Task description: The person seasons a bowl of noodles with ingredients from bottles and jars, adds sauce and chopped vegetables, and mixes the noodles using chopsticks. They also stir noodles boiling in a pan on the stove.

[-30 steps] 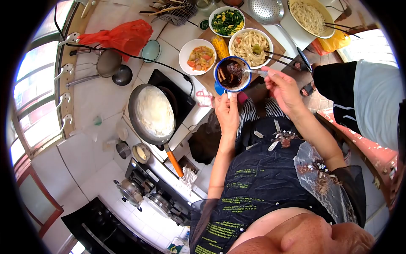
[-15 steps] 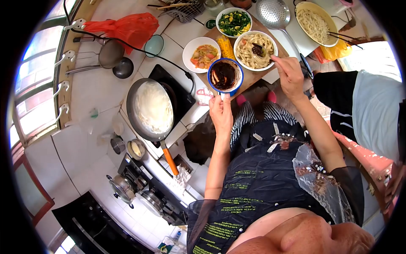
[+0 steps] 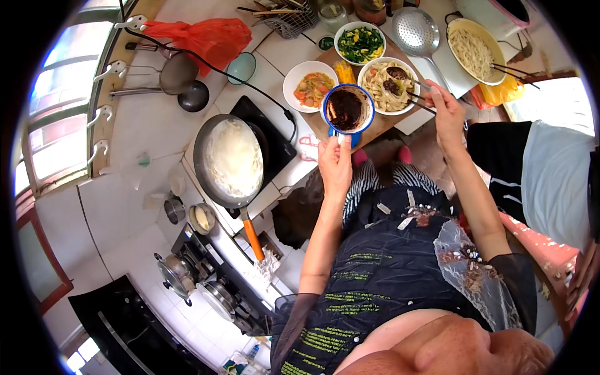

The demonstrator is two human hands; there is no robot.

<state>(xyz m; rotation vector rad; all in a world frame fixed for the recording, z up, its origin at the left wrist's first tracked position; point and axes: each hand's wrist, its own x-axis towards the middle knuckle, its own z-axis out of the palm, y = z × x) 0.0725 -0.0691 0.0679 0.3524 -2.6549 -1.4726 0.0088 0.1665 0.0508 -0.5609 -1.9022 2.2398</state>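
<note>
My left hand [image 3: 335, 164] grips the handle of a blue-rimmed white mug [image 3: 347, 109] with dark sauce inside. My right hand [image 3: 445, 119] pinches the handle of a spoon [image 3: 417, 82], whose bowl is over the noodle bowl [image 3: 386, 87]. Dark sauce lies on the spoon and on the noodles. Chopsticks [image 3: 422, 106] rest in that bowl and pass close to my right hand. Beside it on the wooden board [image 3: 375, 131] are a piece of corn [image 3: 344, 72], a bowl of greens with egg [image 3: 360, 44] and a bowl of chopped vegetables [image 3: 310, 87].
A frying pan [image 3: 230, 161] with white contents is on the black cooktop [image 3: 282, 150]. A large slotted ladle [image 3: 415, 32] and a yellow pot of noodles [image 3: 473, 52] are at the back right. Another person [image 3: 553, 175] stands at the right. A red bag [image 3: 209, 39] hangs at the left.
My right hand has moved the spoon from the mug to the noodle bowl, and dark sauce now lies on the noodles. My left hand still holds the mug. The camera view has shifted slightly.
</note>
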